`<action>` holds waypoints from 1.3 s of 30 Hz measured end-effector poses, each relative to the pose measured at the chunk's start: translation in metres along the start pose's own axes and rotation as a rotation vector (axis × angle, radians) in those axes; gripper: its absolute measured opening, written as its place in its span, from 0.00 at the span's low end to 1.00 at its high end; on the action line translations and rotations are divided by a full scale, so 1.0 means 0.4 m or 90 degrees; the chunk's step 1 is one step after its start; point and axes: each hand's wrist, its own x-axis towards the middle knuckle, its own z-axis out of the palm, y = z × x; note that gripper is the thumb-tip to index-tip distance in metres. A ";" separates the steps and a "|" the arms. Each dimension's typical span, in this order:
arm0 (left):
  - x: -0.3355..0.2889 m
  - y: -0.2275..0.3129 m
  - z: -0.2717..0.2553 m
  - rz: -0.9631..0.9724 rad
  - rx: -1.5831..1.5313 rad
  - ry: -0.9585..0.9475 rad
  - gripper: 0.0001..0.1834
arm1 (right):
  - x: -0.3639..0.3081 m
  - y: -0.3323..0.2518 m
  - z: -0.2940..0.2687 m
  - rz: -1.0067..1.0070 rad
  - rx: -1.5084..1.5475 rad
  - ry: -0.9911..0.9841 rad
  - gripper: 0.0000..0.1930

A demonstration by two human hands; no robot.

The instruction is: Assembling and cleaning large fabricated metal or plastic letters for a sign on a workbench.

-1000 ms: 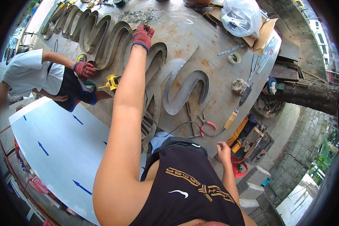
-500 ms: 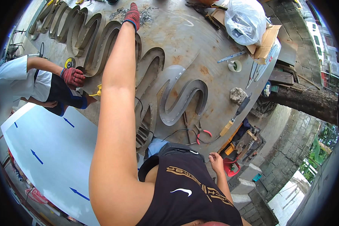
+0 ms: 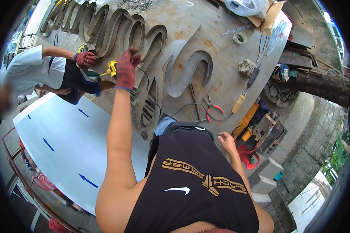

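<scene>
My left hand (image 3: 127, 70), in a red and grey work glove, is above the metal-topped table with its fingers apart and nothing visible in it. Just beside it lies a yellow and black tool (image 3: 112, 68) that looks like a tape measure. Under and around the hand stand curved metal strips (image 3: 144, 105), bent into wavy letter-like outlines. A separate S-shaped metal piece (image 3: 179, 89) lies to the right. My bare right hand (image 3: 226, 141) hangs by my waist, off the table edge, fingers loosely curled and apart, holding nothing visible.
At left, a co-worker's gloved hand (image 3: 84, 59) is by a round disc (image 3: 82, 48). Red-handled pliers (image 3: 214, 108), a wooden-handled tool (image 3: 239, 101), a stone lump (image 3: 246, 67) and a white cup (image 3: 239, 38) lie right. A white panel (image 3: 66, 147) with blue arrows stands lower left.
My left hand has drawn back from the metal scraps at the far side toward me, ending next to the yellow tool. My view has shifted; the right hand stays by my waist.
</scene>
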 end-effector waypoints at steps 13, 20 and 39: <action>-0.492 -0.009 0.021 -0.062 -0.535 -0.048 0.26 | -0.018 -0.108 -0.030 -0.283 -0.155 -0.104 0.13; -0.461 -0.005 0.071 -0.056 -0.451 -0.023 0.22 | -0.053 -0.047 -0.018 -0.271 -0.128 -0.060 0.13; 0.717 -0.046 0.189 0.072 -0.195 0.072 0.14 | -0.209 -0.085 0.131 0.045 0.008 0.107 0.12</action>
